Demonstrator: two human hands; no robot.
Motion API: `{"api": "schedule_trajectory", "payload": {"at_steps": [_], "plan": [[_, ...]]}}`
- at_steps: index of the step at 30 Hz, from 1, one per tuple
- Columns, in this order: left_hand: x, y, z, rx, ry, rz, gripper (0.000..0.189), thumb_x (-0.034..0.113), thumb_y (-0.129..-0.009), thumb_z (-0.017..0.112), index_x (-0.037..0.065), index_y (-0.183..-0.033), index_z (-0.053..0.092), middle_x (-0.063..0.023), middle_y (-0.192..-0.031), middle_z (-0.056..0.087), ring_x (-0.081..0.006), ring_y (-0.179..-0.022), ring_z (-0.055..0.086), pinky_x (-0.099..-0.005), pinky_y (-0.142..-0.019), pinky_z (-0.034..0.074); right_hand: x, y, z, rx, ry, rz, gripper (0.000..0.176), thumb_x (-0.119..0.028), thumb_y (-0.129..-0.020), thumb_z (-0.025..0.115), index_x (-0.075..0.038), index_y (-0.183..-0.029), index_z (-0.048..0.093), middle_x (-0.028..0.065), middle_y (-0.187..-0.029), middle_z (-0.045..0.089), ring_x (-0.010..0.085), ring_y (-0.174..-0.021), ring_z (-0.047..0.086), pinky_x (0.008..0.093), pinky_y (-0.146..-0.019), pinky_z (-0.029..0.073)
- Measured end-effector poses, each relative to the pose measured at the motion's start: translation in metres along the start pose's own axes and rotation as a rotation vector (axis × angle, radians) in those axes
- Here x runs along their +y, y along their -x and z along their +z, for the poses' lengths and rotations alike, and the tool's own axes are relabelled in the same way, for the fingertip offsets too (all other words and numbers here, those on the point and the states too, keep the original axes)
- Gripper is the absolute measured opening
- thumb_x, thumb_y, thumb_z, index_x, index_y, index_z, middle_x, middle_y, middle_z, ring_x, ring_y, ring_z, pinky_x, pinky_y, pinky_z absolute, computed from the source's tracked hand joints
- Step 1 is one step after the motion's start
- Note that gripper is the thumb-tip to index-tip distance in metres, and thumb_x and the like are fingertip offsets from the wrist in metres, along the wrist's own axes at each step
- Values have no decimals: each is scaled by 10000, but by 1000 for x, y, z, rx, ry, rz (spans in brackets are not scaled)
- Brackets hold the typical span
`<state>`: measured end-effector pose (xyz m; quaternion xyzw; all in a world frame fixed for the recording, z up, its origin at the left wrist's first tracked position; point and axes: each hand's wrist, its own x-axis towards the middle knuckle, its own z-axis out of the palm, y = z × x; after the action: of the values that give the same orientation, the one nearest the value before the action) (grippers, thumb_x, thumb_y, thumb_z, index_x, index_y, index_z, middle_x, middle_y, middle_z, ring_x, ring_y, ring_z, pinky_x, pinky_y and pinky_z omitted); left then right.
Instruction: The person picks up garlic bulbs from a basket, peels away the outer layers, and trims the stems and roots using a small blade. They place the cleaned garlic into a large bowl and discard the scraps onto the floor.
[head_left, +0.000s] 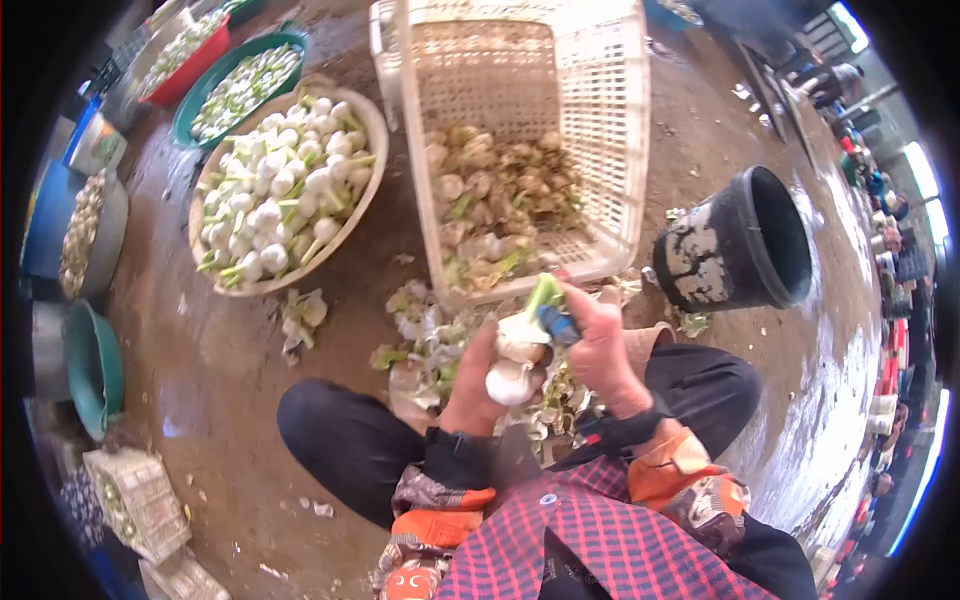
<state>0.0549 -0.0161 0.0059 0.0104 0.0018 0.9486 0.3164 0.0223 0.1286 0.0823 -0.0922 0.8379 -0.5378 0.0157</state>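
The left hand [472,385] had its fingers shut round a lower bulb [510,383], over the lap; an upper bulb [522,338] touched it at 12 o'clock, its green stalk [543,293] pointing to 1 o'clock; the right hand [603,350] gripped a blue knife [556,324], touching the upper bulb at 3 o'clock.

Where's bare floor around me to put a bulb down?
Bare floor lies between the round basket and the left knee; more lies below the black bucket, beside the right knee. Crowded: peelings fill the gap from the white crate to the left hand, holding a bulb, and right hand, holding a knife.
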Motion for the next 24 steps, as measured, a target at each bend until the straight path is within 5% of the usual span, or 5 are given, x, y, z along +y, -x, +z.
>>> {"api": "schedule_trajectory", "payload": {"at_steps": [4, 10, 16, 20, 24], "plan": [[-7, -1, -24, 455, -413, 314, 428, 380, -955, 407, 50, -1204, 517, -110, -1123, 604, -228, -956, 611, -366, -763, 531, 26, -1, 14, 71, -525, 94, 442, 59, -593, 442, 18, -1013, 573, 59, -893, 622, 150, -867, 541, 302, -787, 443], [-14, -14, 15, 561, -1228, 568, 659, 143, -824, 573, 30, -1397, 268, -104, -1120, 556, -159, -933, 570, -283, -783, 485, 21, -3, -9, -345, -639, 537, 295, -37, -802, 629, -30, -1094, 589, -33, -871, 613, 51, -781, 484, 264, -682, 441], [-9, 8, 23, 554, -297, 126, 641, 466, -792, 529, 26, -1249, 443, -171, -963, 606, -246, -673, 633, -334, -478, 524, 23, 1, -19, -342, 62, -314, 289, 58, -629, 586, 9, -911, 547, 95, -826, 567, 290, -740, 568, 348, -629, 448], [-16, 9, 2, 381, -221, 33, 683, 605, -781, 426, 27, -1135, 503, -175, -785, 602, -252, -388, 521, -336, -321, 432, 22, -3, -40, -496, 162, -383, 311, 63, -603, 581, -7, -904, 555, 116, -898, 543, 317, -878, 541, 383, -699, 446], [-11, 1, 22, 481, -406, 80, 699, 649, -788, 400, 49, -1130, 511, -128, -799, 605, -222, -506, 565, -320, -392, 456, 28, 5, -25, -334, -139, -173, 290, 61, -640, 582, -39, -912, 587, 104, -884, 562, 295, -804, 547, 351, -675, 445]]}}
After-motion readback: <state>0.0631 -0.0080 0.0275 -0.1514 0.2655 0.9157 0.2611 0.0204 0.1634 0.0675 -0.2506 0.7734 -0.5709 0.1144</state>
